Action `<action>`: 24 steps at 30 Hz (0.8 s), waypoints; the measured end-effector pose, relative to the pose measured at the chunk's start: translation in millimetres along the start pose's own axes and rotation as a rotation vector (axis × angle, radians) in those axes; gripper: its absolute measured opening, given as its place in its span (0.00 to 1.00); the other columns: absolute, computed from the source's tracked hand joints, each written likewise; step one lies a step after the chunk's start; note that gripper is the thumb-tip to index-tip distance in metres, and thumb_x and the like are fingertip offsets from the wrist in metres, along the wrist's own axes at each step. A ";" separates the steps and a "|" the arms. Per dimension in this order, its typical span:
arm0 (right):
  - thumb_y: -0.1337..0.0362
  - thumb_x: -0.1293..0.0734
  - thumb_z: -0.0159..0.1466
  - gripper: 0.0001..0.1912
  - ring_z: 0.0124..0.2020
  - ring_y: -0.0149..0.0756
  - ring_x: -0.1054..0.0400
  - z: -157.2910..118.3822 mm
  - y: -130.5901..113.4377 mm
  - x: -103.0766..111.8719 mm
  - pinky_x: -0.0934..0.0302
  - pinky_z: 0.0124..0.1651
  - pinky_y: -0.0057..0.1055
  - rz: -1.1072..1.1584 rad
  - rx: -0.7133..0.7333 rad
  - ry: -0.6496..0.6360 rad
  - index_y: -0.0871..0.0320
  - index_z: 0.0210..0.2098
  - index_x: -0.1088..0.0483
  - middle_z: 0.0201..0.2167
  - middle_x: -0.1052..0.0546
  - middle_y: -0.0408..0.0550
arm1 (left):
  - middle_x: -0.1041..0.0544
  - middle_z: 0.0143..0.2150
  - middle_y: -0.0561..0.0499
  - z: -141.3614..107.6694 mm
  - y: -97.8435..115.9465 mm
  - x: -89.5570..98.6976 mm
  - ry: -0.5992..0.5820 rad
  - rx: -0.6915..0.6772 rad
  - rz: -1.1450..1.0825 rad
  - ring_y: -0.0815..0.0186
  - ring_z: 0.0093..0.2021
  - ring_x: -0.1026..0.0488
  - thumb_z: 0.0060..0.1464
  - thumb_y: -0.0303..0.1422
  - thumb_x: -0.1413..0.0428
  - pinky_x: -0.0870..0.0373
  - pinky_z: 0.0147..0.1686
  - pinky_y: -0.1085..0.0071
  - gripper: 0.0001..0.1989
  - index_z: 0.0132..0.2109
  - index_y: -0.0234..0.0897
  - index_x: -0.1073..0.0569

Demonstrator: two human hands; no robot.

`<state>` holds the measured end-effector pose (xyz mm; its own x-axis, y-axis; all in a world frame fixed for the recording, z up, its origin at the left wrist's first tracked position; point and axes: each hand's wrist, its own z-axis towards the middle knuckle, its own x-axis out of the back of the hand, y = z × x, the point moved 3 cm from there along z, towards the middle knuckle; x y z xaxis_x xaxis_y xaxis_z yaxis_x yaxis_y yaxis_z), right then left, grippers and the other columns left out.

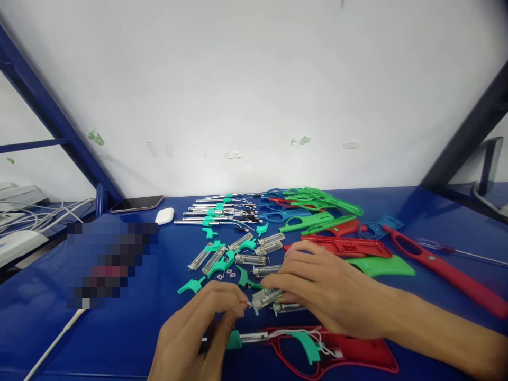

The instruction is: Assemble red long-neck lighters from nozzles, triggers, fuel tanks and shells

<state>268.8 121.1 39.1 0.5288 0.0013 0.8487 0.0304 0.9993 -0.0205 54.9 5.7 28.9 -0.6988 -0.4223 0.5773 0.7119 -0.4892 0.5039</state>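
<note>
My left hand is closed in a pinch on a small pale piece, mostly hidden by the fingertips. Just to its right, my right hand grips a clear lighter fuel tank whose valve end faces the left fingers. Below both hands lies a red lighter shell half, with a teal trigger, white wires and a metal rod in it. Several more clear tanks and loose teal triggers lie around the hands. Tiny pale clips are scattered among them.
Behind lie several metal rods with wires and a pile of green shell halves. At right are a long red shell and a screwdriver. A phone, white earbud case and white cable are at left.
</note>
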 end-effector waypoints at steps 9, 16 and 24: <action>0.72 0.38 0.79 0.11 0.36 0.38 0.36 -0.1 -2.6 2.3 0.38 0.48 0.39 0.005 -0.006 0.000 0.61 0.55 0.25 0.39 0.19 0.45 | 0.21 0.39 0.61 -9.1 2.0 -4.9 -0.062 -0.073 0.158 0.77 0.32 0.21 0.72 0.20 0.52 0.29 0.33 0.83 0.14 0.41 0.46 0.38; 0.67 0.40 0.84 0.11 0.31 0.31 0.30 3.7 -4.6 5.5 0.36 0.50 0.36 -0.086 0.059 0.157 0.60 0.52 0.25 0.35 0.18 0.41 | 0.23 0.39 0.58 -12.0 3.4 -6.8 -0.067 -0.051 0.084 0.75 0.30 0.23 0.72 0.22 0.52 0.25 0.34 0.81 0.13 0.40 0.46 0.40; 0.67 0.39 0.84 0.12 0.31 0.32 0.27 3.0 -7.3 6.7 0.35 0.50 0.37 -0.076 0.070 0.194 0.61 0.49 0.24 0.35 0.15 0.44 | 0.25 0.38 0.56 -11.6 0.4 -7.0 -0.058 -0.083 0.007 0.72 0.30 0.27 0.73 0.23 0.49 0.26 0.33 0.79 0.13 0.40 0.45 0.38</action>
<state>269.6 113.9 46.6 0.6811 -0.0740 0.7285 0.0205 0.9964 0.0821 59.3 -0.4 17.7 -0.6872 -0.3823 0.6178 0.7066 -0.5493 0.4460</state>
